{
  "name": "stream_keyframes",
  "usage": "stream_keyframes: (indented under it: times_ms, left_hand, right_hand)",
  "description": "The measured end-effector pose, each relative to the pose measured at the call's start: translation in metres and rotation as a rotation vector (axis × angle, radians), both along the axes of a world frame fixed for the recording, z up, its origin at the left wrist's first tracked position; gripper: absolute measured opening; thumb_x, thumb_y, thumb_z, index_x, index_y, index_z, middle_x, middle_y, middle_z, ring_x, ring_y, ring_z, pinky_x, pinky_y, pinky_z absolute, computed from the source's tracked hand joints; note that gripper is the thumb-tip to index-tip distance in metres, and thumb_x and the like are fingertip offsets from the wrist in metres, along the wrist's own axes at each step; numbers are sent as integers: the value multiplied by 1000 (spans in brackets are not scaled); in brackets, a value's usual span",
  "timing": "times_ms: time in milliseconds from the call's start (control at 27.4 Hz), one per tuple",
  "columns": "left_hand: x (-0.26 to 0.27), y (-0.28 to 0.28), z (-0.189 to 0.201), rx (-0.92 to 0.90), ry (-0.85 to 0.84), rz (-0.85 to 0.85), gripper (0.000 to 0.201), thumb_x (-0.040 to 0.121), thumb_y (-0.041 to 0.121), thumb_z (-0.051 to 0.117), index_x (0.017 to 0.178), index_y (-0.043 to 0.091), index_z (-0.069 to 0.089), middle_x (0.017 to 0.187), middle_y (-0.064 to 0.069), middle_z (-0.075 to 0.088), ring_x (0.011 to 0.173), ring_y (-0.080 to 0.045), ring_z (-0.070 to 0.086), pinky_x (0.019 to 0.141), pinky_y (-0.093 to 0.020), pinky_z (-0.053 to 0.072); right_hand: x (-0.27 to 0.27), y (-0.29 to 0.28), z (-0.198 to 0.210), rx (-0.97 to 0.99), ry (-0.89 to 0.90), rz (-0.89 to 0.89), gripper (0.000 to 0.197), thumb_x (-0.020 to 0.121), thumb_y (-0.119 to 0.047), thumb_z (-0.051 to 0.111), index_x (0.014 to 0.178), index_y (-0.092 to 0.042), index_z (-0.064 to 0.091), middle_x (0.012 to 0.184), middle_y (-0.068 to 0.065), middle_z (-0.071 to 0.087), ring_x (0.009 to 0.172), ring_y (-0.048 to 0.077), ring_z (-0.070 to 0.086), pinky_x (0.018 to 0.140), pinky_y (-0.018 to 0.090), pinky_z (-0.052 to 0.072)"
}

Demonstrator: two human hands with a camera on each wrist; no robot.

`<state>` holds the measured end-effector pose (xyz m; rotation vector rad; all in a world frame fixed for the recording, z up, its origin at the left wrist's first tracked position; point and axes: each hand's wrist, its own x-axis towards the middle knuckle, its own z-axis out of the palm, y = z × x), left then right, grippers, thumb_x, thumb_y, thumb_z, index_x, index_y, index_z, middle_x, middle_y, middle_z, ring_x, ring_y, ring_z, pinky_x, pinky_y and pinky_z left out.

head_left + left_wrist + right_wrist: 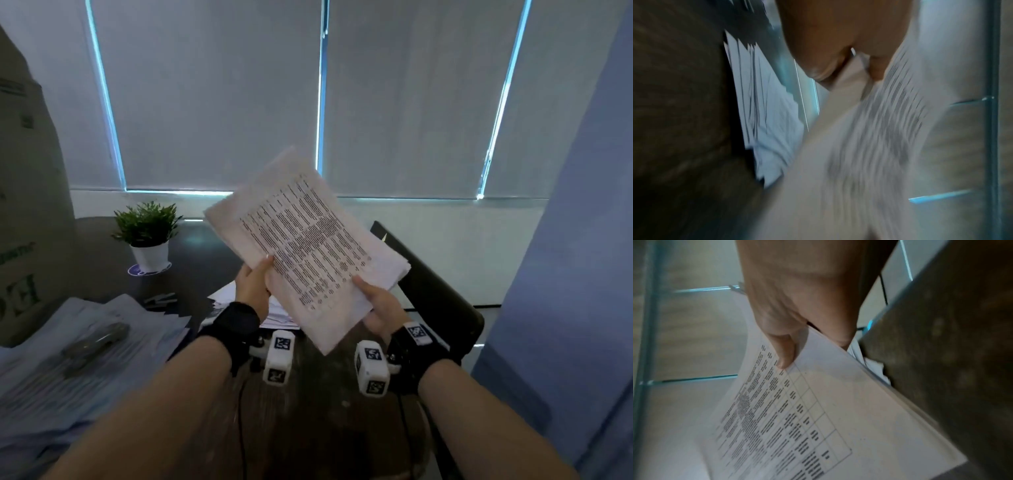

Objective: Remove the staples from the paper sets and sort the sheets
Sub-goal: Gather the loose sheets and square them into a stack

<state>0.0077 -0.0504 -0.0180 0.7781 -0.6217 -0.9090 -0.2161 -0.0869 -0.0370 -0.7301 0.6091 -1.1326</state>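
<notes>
A thick set of printed sheets (308, 246) is lifted above the dark table, tilted up and away from me. My left hand (255, 284) grips its left edge, thumb on the printed top page. My right hand (376, 301) grips the lower right edge, thumb on top and fingers underneath. The right wrist view shows that thumb (784, 353) pressed on the printed table of the top sheet (818, 418). The left wrist view is blurred; my left hand (838, 53) pinches the paper set (869, 138) there. No staple is visible.
A loose pile of sheets (82, 370) covers the table's left side with a grey object (97, 339) on top. More papers (233, 298) lie under the lifted set. A potted plant (147, 236), a cardboard box (27, 219) and a black chair (431, 284) stand around.
</notes>
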Motion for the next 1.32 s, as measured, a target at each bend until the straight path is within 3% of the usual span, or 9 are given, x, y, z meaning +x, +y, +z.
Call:
stream_keyframes:
  times_ms: [146, 329, 475, 658, 768, 914, 1060, 1206, 1316]
  left_hand:
    - [55, 8, 4, 64, -225, 89, 33, 85, -10, 57, 113, 8, 53, 110, -21, 60, 83, -28, 62, 59, -29, 57]
    - [72, 24, 11, 112, -652, -29, 39, 81, -13, 59, 113, 9, 54, 99, -14, 66, 77, -18, 65, 67, -29, 57]
    - [55, 34, -17, 204, -506, 169, 21, 82, -4, 50, 98, 8, 57, 79, -3, 62, 82, -24, 57, 65, -31, 46]
    - [18, 43, -30, 281, -602, 299, 17, 84, 0, 47, 95, 10, 58, 88, -10, 61, 86, -26, 56, 76, -36, 47]
    - [23, 39, -11, 128, -578, 344, 27, 82, -4, 47, 102, 13, 55, 91, -6, 59, 90, -26, 57, 73, -30, 47]
    - [33, 47, -15, 201, -733, 325, 37, 81, 8, 55, 115, 20, 47, 100, -4, 55, 96, -29, 56, 78, -33, 42]
    - [36, 48, -21, 65, -967, 479, 66, 79, -5, 54, 134, 28, 39, 112, -9, 51, 91, -24, 53, 78, -32, 41]
    - [37, 45, -21, 15, -1075, 554, 39, 75, -10, 52, 108, 9, 57, 102, -10, 56, 94, -24, 52, 71, -19, 35]
    - [32, 54, -26, -40, -1082, 578, 45, 77, -13, 49, 115, 9, 57, 109, -10, 47, 90, -7, 41, 69, -3, 32]
  right_hand:
    - [-45, -12, 8, -213, 269, -160, 49, 72, -16, 80, 118, -6, 64, 120, 14, 69, 114, 32, 64, 97, 48, 52]
    - [-66, -14, 25, -397, 449, -121, 68, 58, -30, 91, 118, -10, 68, 116, 11, 71, 113, 33, 65, 100, 52, 49]
    - [-63, 6, 3, -333, 557, -32, 68, 56, -32, 90, 114, -3, 69, 108, 12, 74, 103, 29, 69, 91, 43, 56]
    - [-43, 15, -15, -262, 506, -144, 26, 78, -14, 80, 102, -9, 71, 100, 13, 75, 97, 33, 71, 87, 48, 57]
    - [-43, 14, 4, -334, 485, -113, 27, 82, -16, 75, 107, -9, 69, 104, 10, 75, 101, 30, 69, 83, 40, 56]
    - [-53, 15, 2, -452, 630, -189, 39, 83, -15, 76, 119, -8, 63, 105, 8, 70, 103, 29, 66, 86, 39, 56]
    - [-55, 15, 9, -785, 851, -471, 62, 93, -23, 67, 146, -33, 37, 110, -7, 57, 97, 4, 58, 83, 21, 52]
    - [-66, 12, 26, -1040, 1076, -496, 30, 96, -5, 58, 122, -16, 67, 104, -4, 68, 82, -13, 57, 82, 20, 51]
    - [-72, 11, 24, -1030, 1093, -535, 23, 97, -9, 57, 116, -11, 70, 107, 2, 71, 88, -7, 58, 80, 0, 41]
